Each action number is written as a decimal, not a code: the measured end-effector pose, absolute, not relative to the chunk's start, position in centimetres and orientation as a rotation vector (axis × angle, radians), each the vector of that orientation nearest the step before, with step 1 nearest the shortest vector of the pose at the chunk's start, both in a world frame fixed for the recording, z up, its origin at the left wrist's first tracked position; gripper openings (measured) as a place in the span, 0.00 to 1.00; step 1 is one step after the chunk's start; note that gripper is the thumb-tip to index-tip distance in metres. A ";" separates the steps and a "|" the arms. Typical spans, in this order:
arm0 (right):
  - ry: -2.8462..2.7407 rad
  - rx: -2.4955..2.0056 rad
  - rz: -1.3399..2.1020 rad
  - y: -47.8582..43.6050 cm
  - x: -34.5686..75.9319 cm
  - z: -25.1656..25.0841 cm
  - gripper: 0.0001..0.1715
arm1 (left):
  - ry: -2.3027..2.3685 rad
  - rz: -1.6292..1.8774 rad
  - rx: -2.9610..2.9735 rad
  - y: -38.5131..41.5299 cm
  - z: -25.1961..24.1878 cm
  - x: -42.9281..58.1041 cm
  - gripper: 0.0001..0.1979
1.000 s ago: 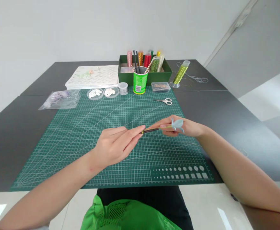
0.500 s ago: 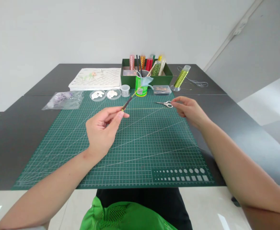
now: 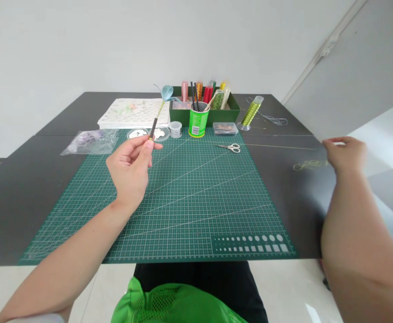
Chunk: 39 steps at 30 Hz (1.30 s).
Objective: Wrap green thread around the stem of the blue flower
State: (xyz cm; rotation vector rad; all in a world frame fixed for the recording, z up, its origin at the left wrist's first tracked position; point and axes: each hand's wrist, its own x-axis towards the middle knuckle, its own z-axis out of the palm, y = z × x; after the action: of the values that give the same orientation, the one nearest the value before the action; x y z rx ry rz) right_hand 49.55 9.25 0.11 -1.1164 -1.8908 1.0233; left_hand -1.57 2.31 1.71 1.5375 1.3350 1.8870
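Note:
My left hand (image 3: 131, 168) pinches the dark lower stem of a pale blue artificial flower (image 3: 167, 93), held tilted above the cutting mat (image 3: 189, 193). A bit of yellow-green shows at the fingertips. Far to the right, over the black table, my right hand (image 3: 346, 154) has its fingertips pressed together on a thin yellow-green thread (image 3: 277, 146). This thread runs nearly level toward the left hand and fades from sight over the mat. Below it hangs or lies a loose tangle of the same thread (image 3: 309, 165); which, I cannot tell. Small white-handled scissors (image 3: 234, 148) rest on the mat.
At the back, a green can (image 3: 198, 120) holds sticks before a green box (image 3: 216, 117) of thread spools. A green spool (image 3: 252, 112) leans at right beside a clear case (image 3: 225, 129). Left are white sheets (image 3: 115, 117), a plastic bag (image 3: 89, 142) and small dishes (image 3: 137, 133).
My right hand has swung far right from beside the scissors, drawing the thread out. My left hand has shifted left and slightly up, and the flower now stands more upright.

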 end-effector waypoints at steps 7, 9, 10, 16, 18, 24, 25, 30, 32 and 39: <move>-1.590 -0.925 -0.191 10.0 42.9 2.2 0.10 | 1.219 1.722 1.635 0.5 1.6 0.1 0.07; -1.787 -0.993 -0.066 9.5 37.4 2.3 0.14 | 1.204 1.678 1.676 -0.3 1.6 0.7 0.08; -1.879 -0.993 0.019 8.9 34.4 2.0 0.14 | 1.202 1.651 1.703 -0.7 1.5 1.0 0.07; -2.067 -0.559 1.130 1.6 21.6 -1.3 0.29 | 1.254 1.530 1.905 -2.0 1.3 1.6 0.06; -1.977 -0.546 1.229 0.0 20.6 -1.6 0.30 | 1.266 1.507 1.988 -2.2 1.2 1.7 0.06; -2.135 -0.733 0.236 -0.1 22.2 -0.9 0.13 | 1.288 1.504 2.117 -2.5 1.1 1.8 0.06; -2.177 -0.692 0.071 0.0 22.4 -0.8 0.13 | 1.287 1.505 2.120 -2.5 1.1 1.8 0.06; -2.275 -0.497 -0.479 -0.1 23.1 -0.4 0.15 | 1.310 1.490 2.151 -2.4 1.0 1.9 0.06; -2.261 -0.401 -0.599 -0.3 23.2 0.0 0.16 | 1.334 1.472 2.143 -2.3 1.0 1.9 0.06; -2.279 -0.257 -0.830 -0.8 23.4 2.1 0.10 | 1.371 1.279 2.211 -1.9 0.4 1.7 0.03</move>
State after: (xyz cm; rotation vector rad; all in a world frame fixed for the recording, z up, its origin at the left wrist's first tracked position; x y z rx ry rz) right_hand 23.39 -0.79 2.09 -0.2571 -2.2793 -0.8298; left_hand 1.74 -1.90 0.37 2.2110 1.3707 1.2790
